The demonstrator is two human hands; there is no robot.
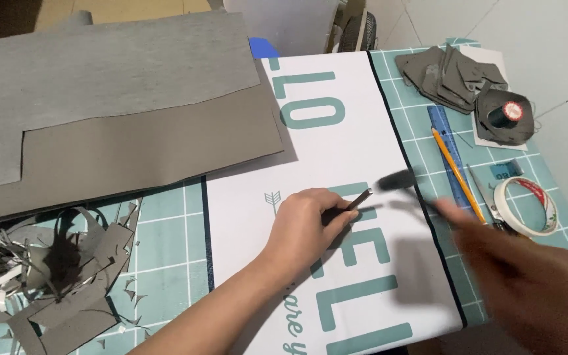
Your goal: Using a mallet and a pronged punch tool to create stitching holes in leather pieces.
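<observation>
Slim dark punch tool (359, 198), tilted

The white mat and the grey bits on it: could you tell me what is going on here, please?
A person works at a table. The left hand pins a thin dark tool upright on the white mat. The right hand is blurred, swinging a dark hammer-like tool above it. Grey sheets lie behind, scraps to the left, and tape, a ruler and a pencil on the right.

A teal gridded surface (165, 217) filled the view under even indoor light; pale tiled floor (547, 39) lay beyond its far right edge.
</observation>
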